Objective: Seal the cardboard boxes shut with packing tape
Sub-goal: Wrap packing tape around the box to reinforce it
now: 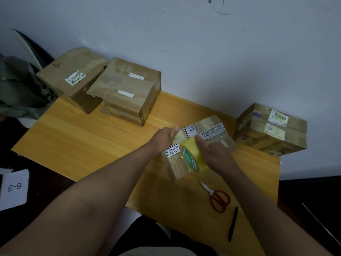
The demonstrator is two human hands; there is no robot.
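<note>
1. Where two cardboard boxes [103, 85] sit far left on the table [83, 141], nothing touches them.
2. Left hand [165, 138] grips the small box [199, 145] by its left edge.
3. Right hand [215, 152] clasps the yellow tape roll [192, 157] atop that box.
4. Another box [271, 130] stands far right.

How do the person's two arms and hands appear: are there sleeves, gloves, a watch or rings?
Both forearms are bare as far as the head view shows; no sleeve edge appears. The left hand and the right hand wear no gloves. No watch, bracelet or ring is visible on either. The picture is too soft for finer marks.
</note>
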